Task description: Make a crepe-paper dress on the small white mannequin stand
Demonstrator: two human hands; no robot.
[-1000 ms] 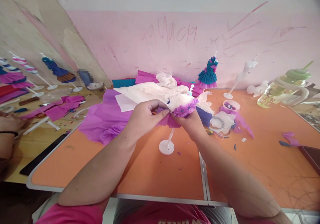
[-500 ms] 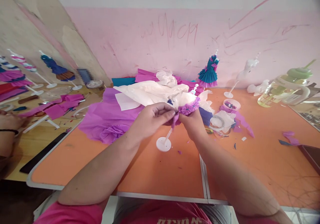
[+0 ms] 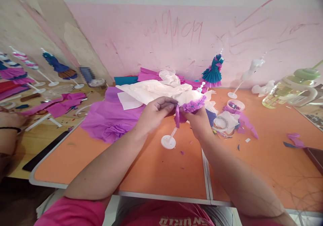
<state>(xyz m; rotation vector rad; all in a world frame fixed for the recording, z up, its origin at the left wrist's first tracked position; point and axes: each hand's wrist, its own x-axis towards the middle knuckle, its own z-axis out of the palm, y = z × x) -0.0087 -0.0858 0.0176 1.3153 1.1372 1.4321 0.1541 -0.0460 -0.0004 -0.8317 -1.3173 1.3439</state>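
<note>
My right hand point(image 3: 199, 120) is closed around a small white dress-form mannequin point(image 3: 201, 87), which leans to the right on a thin stem with a round white base point(image 3: 168, 142). Purple crepe-paper flowers point(image 3: 194, 104) with dark blue centres wrap its body. Between my hands a purple crepe-paper strip point(image 3: 177, 116) hangs down from the mannequin. The fingers of my left hand point(image 3: 160, 110) are pinched together at the strip's upper edge; their tips are partly hidden.
White paper point(image 3: 148, 90) and purple crepe paper point(image 3: 106, 118) lie behind my hands. At the back stand a teal-dressed mannequin point(image 3: 214, 70) and a bare one point(image 3: 252, 71). Right are a tape roll point(image 3: 220, 123), a small tub point(image 3: 236, 105) and a bottle point(image 3: 285, 88). Another person's hand point(image 3: 10, 125) rests at left.
My left fingers have shifted slightly up along the purple strip, which hangs more in the open. The whole view has moved a little; my right hand still grips the mannequin.
</note>
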